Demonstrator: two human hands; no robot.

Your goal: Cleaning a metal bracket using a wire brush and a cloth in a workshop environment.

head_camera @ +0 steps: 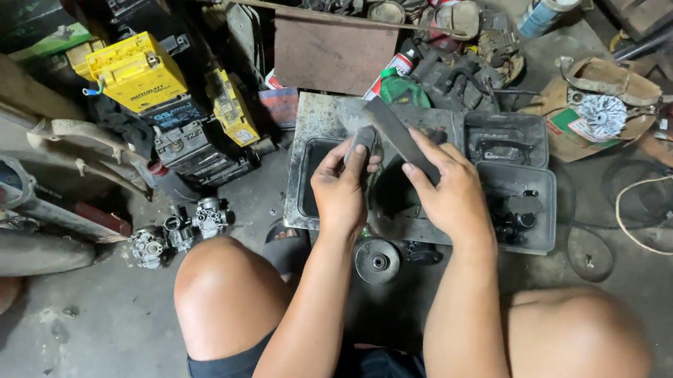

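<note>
Over the grey tray (306,141), a small dark piece (363,141) is pinched by the L hand (342,188) & a flat dark bar (400,138) is gripped by the R hand (451,193).

Both hands are over the grimy metal tray (309,129): the left hand (340,189) pinches a small grey block (364,139) upright, and the right hand (455,196) grips a long flat dark bar (395,131) slanting off toward ten o'clock. A round pulley (377,260) lies on the floor at six o'clock, between the knees. Yellow batteries (138,71) sit at ten o'clock, well apart, with a white cable (636,234) out at three.
</note>
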